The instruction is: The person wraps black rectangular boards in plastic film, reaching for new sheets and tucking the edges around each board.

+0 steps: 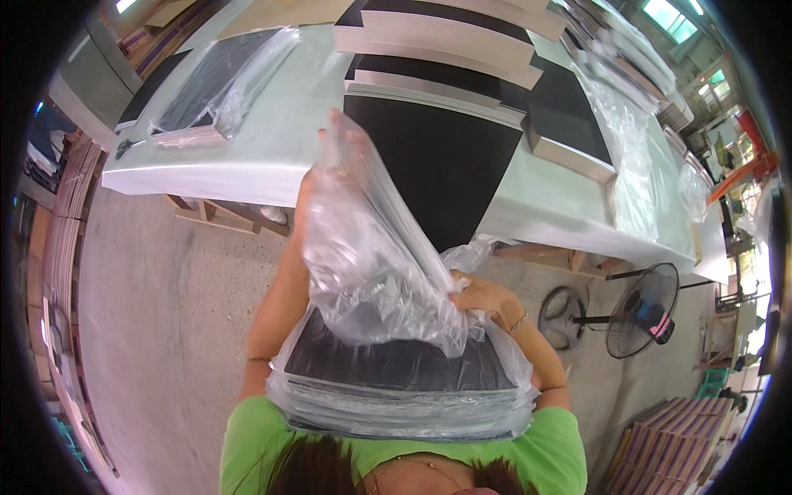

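A small stack of thin boards [417,235] in a clear plastic bag [355,256] is tilted up in front of me, its pale edges showing on the right. My left hand [337,153] supports its far upper end, fingers partly seen through the film. Lower down, my right hand [483,295] is closed on the bag's gathered plastic at the near right corner. Against my body rests a thicker pile of plastic-wrapped black boards [396,363], just below the bag. Beyond my hands, a bare black board stack [429,157] lies at the table's edge.
On the white-covered table [247,169] are more black board stacks [445,37], a wrapped stack [219,82] at left and loose plastic film [631,190] at right. A fan [643,309] stands on the floor to the right, near a striped pile [672,445].
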### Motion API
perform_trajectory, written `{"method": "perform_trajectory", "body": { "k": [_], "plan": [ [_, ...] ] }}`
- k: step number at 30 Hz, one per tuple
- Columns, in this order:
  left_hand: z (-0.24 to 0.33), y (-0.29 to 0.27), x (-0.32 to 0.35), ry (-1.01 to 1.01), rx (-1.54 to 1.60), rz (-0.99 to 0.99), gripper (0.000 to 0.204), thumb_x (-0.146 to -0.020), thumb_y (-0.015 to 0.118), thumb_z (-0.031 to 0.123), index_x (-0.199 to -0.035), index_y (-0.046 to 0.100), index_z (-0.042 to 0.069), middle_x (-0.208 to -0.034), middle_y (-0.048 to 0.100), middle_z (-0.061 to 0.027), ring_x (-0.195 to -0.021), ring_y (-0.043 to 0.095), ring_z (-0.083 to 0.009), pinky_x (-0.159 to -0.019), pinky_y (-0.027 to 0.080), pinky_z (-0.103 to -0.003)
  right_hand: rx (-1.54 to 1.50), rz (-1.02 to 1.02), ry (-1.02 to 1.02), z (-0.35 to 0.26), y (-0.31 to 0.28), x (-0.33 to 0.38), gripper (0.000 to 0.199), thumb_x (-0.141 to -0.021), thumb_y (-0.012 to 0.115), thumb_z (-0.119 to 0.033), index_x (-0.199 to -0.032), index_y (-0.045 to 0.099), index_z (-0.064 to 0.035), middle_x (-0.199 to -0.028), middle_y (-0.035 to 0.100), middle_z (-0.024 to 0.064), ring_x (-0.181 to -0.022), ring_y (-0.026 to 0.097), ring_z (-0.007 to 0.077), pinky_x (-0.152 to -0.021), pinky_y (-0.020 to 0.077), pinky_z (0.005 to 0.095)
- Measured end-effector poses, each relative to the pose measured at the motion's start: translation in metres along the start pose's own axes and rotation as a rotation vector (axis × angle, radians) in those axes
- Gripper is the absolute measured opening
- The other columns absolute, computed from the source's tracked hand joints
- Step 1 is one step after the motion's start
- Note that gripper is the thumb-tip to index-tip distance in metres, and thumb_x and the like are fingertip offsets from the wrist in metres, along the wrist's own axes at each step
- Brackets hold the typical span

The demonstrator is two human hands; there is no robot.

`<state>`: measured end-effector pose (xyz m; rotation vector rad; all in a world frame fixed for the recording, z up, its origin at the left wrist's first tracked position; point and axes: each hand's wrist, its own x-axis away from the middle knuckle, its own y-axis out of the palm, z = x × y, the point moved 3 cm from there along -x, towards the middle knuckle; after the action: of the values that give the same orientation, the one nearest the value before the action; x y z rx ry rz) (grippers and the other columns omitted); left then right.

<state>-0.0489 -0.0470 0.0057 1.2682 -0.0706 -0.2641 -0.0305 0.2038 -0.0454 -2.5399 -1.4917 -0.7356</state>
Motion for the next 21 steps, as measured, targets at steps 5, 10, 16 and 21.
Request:
{"method": "perform_trajectory", "body": {
  "k": [5, 10, 16, 21],
  "plan": [
    [-0.010, -0.015, 0.018, -0.061, -0.338, -0.003, 0.045, -0.085, 0.056, 0.044, -0.105, 0.056, 0.004, -0.096, 0.061, -0.0072, -0.079, 0.062, -0.0151, -0.065, 0.053, -0.027, 0.017, 0.698, -0.166, 0.043, -0.079, -0.004, 0.050, -0.089, 0.048, -0.049, -0.115, 0.053, -0.0065, -0.086, 0.060, 0.0052, -0.077, 0.057, 0.0178, -0.070, 0.0477, 0.0300],
    [-0.042, -0.086, 0.050, -0.364, -0.457, 0.134, 0.054, -0.080, 0.063, 0.043, -0.111, 0.053, 0.000, -0.099, 0.060, -0.0090, -0.075, 0.062, -0.0147, -0.060, 0.053, -0.026, -1.324, 0.447, -1.009, -0.078, -0.037, 0.033, 0.047, -0.089, 0.047, -0.047, -0.112, 0.053, -0.0060, -0.074, 0.059, 0.0056, -0.063, 0.057, 0.0176, -0.058, 0.0483, 0.0300],
    [-0.051, -0.078, 0.039, -0.360, -0.137, 0.540, 0.049, -0.084, 0.056, 0.047, -0.103, 0.056, 0.003, -0.082, 0.060, -0.0064, -0.077, 0.059, -0.0196, -0.069, 0.050, -0.038, -1.283, -0.006, -0.889, -0.031, -0.051, 0.015, 0.048, -0.089, 0.048, -0.045, -0.116, 0.050, -0.0047, -0.077, 0.058, 0.0068, -0.061, 0.055, 0.0167, -0.054, 0.0474, 0.0286],
    [-0.016, -0.083, 0.016, 0.033, 0.201, -0.561, 0.051, -0.088, 0.041, 0.053, -0.107, 0.056, 0.008, -0.104, 0.059, -0.0076, -0.095, 0.057, -0.0254, -0.085, 0.045, -0.042, -0.991, -0.126, -0.478, 0.052, -0.067, 0.009, 0.049, -0.089, 0.049, -0.043, -0.119, 0.047, -0.0036, -0.080, 0.058, 0.0078, -0.059, 0.054, 0.0159, -0.051, 0.0466, 0.0275]
  ]
}}
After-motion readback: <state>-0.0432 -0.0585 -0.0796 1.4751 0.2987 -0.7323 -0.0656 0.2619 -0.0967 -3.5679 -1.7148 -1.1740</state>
